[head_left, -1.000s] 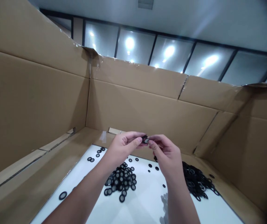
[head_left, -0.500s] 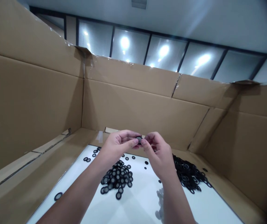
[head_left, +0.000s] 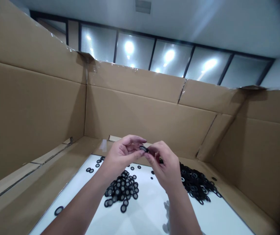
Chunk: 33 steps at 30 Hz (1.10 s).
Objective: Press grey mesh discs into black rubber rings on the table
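My right hand (head_left: 163,163) pinches the right edge of a small black rubber ring with a grey disc in it (head_left: 143,148). A bit of another black piece (head_left: 161,160) shows under its curled fingers. My left hand (head_left: 124,151) is beside the ring, its fingers parted; the thumb lies close under the ring, and whether it touches cannot be made out. Below the left wrist is a pile of black rings with grey centres (head_left: 122,186). A heap of plain black rings (head_left: 196,182) lies beyond the right forearm, and translucent discs (head_left: 166,227) are partly hidden behind that forearm.
The white board (head_left: 144,209) lies inside tall cardboard walls (head_left: 140,111). Several loose rings, among them one ring (head_left: 59,210) at the left edge, are scattered on the board. A single black ring (head_left: 214,179) rests on the cardboard at right.
My left fingers have opened away from the ring that both hands were holding. The ring has tilted and now sits in my right fingertips. The view has shifted slightly.
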Each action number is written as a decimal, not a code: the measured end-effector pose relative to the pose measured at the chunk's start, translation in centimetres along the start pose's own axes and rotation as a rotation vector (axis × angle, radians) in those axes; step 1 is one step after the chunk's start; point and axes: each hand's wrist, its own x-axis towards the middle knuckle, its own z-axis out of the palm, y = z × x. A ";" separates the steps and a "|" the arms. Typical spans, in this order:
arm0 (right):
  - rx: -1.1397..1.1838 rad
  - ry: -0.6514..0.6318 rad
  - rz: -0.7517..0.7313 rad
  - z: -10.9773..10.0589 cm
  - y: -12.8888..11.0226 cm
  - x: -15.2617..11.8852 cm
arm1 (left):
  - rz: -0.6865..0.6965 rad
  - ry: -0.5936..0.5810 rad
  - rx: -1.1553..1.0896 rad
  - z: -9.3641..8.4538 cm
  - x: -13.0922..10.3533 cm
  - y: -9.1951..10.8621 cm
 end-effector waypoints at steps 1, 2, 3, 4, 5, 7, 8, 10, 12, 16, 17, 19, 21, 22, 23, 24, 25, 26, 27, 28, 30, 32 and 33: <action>0.011 0.004 -0.003 -0.1 0.0 0.0 | 0.022 0.007 0.013 0.0 0.0 -0.1; 0.020 0.008 -0.002 -0.1 -0.1 0.0 | 0.042 0.015 0.028 -0.1 0.1 -0.1; 0.025 0.018 0.001 -0.1 -0.2 0.0 | 0.060 0.026 0.050 -0.1 0.1 -0.2; 0.028 0.035 0.004 -0.1 -0.3 0.0 | 0.079 0.041 0.082 0.0 0.1 -0.3; 0.029 0.057 0.006 -0.1 -0.4 0.0 | 0.100 0.059 0.124 0.0 0.1 -0.3; 0.027 0.103 -0.002 0.1 -0.5 0.1 | 0.141 0.096 0.240 0.1 0.0 -0.4; 0.024 0.122 -0.016 0.3 -0.6 0.1 | 0.161 0.109 0.307 0.1 -0.1 -0.4; 0.016 0.149 -0.053 0.5 -0.6 0.1 | 0.206 0.119 0.429 0.2 -0.2 -0.5; 0.015 0.173 -0.095 0.7 -0.6 0.1 | 0.258 0.119 0.521 0.2 -0.4 -0.6; 0.022 0.197 -0.139 0.9 -0.5 0.2 | 0.344 0.135 0.638 0.3 -0.5 -0.8; 0.017 0.207 -0.148 0.9 -0.5 0.2 | 0.353 0.145 0.655 0.3 -0.5 -0.9; 0.001 0.230 -0.168 0.9 -0.4 0.2 | 0.354 0.177 0.676 0.4 -0.4 -1.0; -0.006 0.241 -0.188 1.0 -0.3 0.1 | 0.359 0.225 0.693 0.5 -0.4 -1.0; -0.004 0.239 -0.190 1.0 -0.2 0.1 | 0.368 0.245 0.707 0.6 -0.4 -1.0; 0.003 0.234 -0.188 1.0 -0.1 0.0 | 0.382 0.262 0.722 0.6 -0.4 -0.9; 0.012 0.230 -0.181 1.1 0.0 -0.1 | 0.397 0.274 0.734 0.7 -0.4 -0.9; 0.020 0.226 -0.173 1.1 0.0 -0.1 | 0.409 0.280 0.740 0.7 -0.5 -0.8; 0.027 0.223 -0.161 1.1 0.0 -0.1 | 0.416 0.278 0.742 0.8 -0.5 -0.8; 0.032 0.219 -0.150 1.1 0.0 -0.1 | 0.422 0.270 0.741 0.8 -0.6 -0.7; 0.034 0.216 -0.140 1.1 0.0 -0.1 | 0.426 0.259 0.738 0.8 -0.6 -0.7; 0.029 0.208 -0.118 1.0 -0.1 0.1 | 0.428 0.227 0.736 0.8 -0.7 -0.7; 0.013 0.199 -0.097 0.9 -0.2 0.2 | 0.420 0.203 0.737 0.8 -0.7 -0.8; 0.005 0.193 -0.091 0.8 -0.2 0.2 | 0.412 0.198 0.734 0.8 -0.7 -0.9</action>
